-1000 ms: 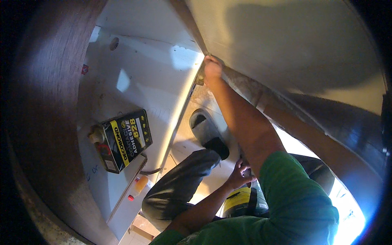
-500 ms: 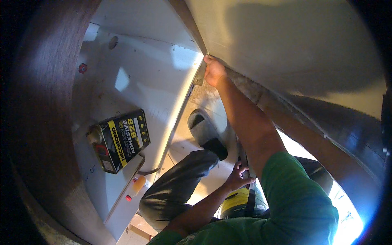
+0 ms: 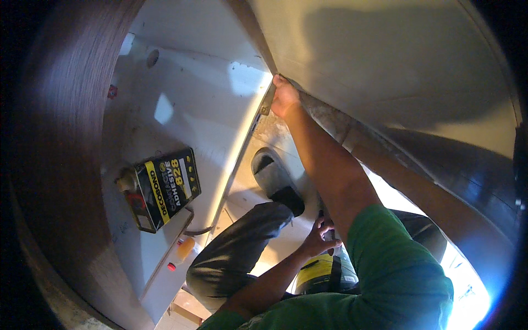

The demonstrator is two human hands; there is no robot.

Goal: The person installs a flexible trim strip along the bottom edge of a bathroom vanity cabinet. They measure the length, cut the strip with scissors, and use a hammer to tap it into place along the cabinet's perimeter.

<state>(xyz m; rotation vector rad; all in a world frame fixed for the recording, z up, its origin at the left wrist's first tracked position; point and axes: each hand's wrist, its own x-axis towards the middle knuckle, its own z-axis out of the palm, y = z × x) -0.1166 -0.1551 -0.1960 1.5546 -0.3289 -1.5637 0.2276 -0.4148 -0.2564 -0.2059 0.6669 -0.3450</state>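
My right hand (image 3: 285,98) reaches up to the inner corner where a pale panel (image 3: 396,49) meets the white cabinet board (image 3: 192,126); its fingers are closed at the narrow edge beside a small metal piece (image 3: 265,110), and what they grip is unclear. Lower down, partly behind my right forearm, my left hand (image 3: 320,236) is curled round a dark tool (image 3: 330,238), mostly hidden. Beneath that hand stands a yellow-and-black container (image 3: 313,272), between my legs.
At left, a black-and-yellow tin (image 3: 162,187) lies near a bottle of orange liquid (image 3: 185,251) inside the cabinet. A wood-grain panel (image 3: 60,154) curves along the left. My sandalled foot (image 3: 267,173) is on the tiled floor (image 3: 247,195). A red knob (image 3: 113,91) shows on the board.
Very little differs: my right hand has shifted slightly about the corner and my left hand a little, still curled on the dark tool. The whole view has moved slightly.
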